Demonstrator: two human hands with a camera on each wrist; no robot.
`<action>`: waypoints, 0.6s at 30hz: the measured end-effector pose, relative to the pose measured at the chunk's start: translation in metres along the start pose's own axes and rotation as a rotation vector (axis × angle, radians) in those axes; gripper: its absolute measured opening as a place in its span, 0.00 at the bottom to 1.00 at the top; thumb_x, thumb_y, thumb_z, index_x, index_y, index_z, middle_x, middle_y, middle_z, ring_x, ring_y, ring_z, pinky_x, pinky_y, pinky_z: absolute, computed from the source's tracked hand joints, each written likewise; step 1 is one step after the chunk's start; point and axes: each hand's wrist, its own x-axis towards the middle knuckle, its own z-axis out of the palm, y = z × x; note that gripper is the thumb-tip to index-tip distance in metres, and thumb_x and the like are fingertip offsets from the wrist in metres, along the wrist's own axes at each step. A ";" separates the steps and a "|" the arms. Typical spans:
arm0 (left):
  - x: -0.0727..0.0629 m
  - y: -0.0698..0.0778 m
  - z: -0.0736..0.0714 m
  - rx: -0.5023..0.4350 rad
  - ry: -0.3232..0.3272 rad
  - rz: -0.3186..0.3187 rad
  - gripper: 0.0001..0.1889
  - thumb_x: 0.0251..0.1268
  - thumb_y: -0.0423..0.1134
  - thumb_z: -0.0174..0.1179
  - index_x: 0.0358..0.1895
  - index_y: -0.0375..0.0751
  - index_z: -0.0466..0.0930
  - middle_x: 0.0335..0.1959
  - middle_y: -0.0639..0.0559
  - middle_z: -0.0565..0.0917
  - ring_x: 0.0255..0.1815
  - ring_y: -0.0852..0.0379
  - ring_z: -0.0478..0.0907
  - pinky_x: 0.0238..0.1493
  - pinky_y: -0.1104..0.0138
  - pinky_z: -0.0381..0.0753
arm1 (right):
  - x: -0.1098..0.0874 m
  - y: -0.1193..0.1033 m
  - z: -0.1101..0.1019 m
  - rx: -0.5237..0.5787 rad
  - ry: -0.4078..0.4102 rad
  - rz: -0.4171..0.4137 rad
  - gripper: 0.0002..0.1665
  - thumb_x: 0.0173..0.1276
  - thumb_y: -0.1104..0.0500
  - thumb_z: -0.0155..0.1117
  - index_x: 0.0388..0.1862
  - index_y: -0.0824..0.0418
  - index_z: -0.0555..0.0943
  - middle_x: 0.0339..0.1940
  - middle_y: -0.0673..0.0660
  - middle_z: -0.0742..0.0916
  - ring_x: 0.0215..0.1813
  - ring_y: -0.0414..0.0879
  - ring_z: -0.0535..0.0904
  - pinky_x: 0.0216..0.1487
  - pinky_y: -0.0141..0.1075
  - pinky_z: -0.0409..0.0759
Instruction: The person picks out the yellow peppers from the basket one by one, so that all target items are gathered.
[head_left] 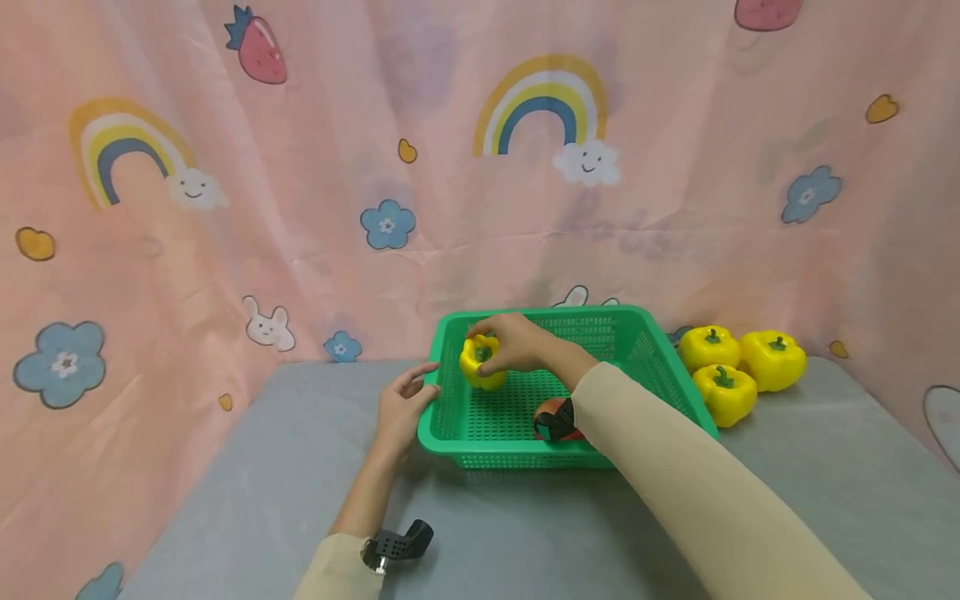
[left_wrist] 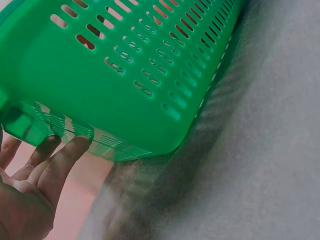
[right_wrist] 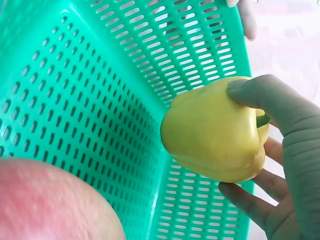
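Observation:
In the head view, a yellow bell pepper (head_left: 480,364) is pinched by my right hand (head_left: 517,342) at the left end of a green plastic basket (head_left: 570,448). The right wrist view shows the pepper (right_wrist: 212,132) tilted on its side, thumb on one face, fingers on the opposite one, green stem near the palm. My left hand (head_left: 401,408) holds the basket's left rim, and its fingertips touch the perforated outer wall (left_wrist: 115,142). A round reddish fruit (right_wrist: 55,205) lies inside the basket, partly hidden in the head view by the black wrist camera.
Three yellow bell peppers (head_left: 726,396) stand together on the grey tabletop (head_left: 300,442), right of the basket. A pink curtain (head_left: 315,167) printed with rainbows and flowers hangs behind. Black cameras are strapped to both wrists.

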 end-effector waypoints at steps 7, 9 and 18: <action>-0.001 -0.001 -0.001 -0.008 0.006 0.000 0.23 0.62 0.34 0.61 0.62 0.45 0.82 0.66 0.38 0.80 0.71 0.43 0.74 0.68 0.49 0.74 | -0.017 -0.010 -0.017 -0.032 0.028 -0.076 0.35 0.60 0.52 0.76 0.67 0.56 0.80 0.60 0.57 0.86 0.48 0.49 0.81 0.50 0.38 0.82; -0.001 -0.001 -0.001 -0.009 0.007 -0.002 0.23 0.62 0.33 0.61 0.62 0.45 0.82 0.66 0.38 0.80 0.71 0.43 0.73 0.69 0.47 0.73 | -0.024 -0.013 -0.023 -0.043 0.036 -0.097 0.34 0.60 0.52 0.76 0.66 0.56 0.80 0.58 0.55 0.87 0.46 0.48 0.79 0.49 0.38 0.81; -0.001 0.000 -0.001 0.001 -0.004 -0.008 0.23 0.62 0.34 0.61 0.62 0.46 0.82 0.69 0.38 0.77 0.75 0.43 0.69 0.70 0.45 0.72 | -0.073 -0.013 -0.049 -0.024 0.121 -0.122 0.30 0.58 0.54 0.76 0.61 0.54 0.83 0.55 0.52 0.88 0.45 0.47 0.78 0.45 0.37 0.81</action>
